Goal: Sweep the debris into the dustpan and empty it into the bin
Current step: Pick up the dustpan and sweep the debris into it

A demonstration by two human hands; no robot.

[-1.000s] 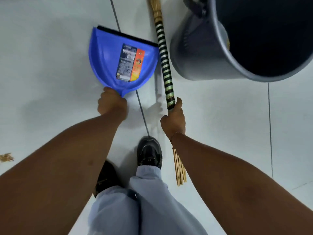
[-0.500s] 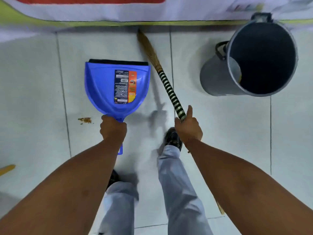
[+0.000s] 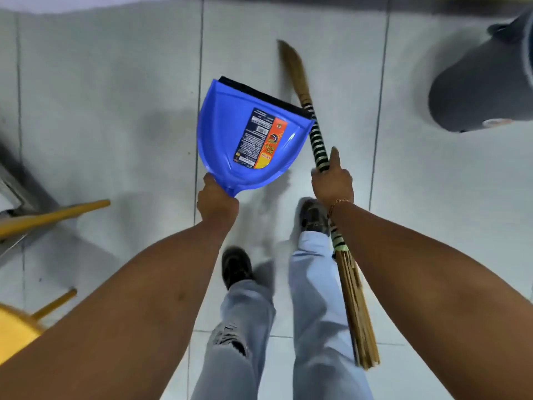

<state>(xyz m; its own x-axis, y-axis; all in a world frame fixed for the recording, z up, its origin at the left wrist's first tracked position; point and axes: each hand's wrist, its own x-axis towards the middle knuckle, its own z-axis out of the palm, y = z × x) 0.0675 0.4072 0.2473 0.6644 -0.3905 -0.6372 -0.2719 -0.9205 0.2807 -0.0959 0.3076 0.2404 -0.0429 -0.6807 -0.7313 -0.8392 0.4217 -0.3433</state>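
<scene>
My left hand [image 3: 217, 202] grips the handle of a blue dustpan [image 3: 227, 134], held above the floor with its black lip pointing away; a printed label sits inside it and I see no debris in it. My right hand [image 3: 331, 180] is closed on the striped shaft of a stick broom [image 3: 318, 142]; one end of the broom points forward, the other trails back past my right leg. The grey bin [image 3: 476, 90] stands at the far right, partly cut off by the frame edge. No debris shows on the floor.
Pale floor tiles [image 3: 115, 111] with dark grout lines fill the view. Yellow furniture legs [image 3: 54, 215] and a yellow seat [image 3: 14, 333] stand at the left. My two legs in light jeans and dark shoes are below the hands.
The view has swung left: the bin slid to the right edge, the yellow furniture came into view, and the debris speck left the frame. Both hands keep their grips; the dustpan tilted rightward.
</scene>
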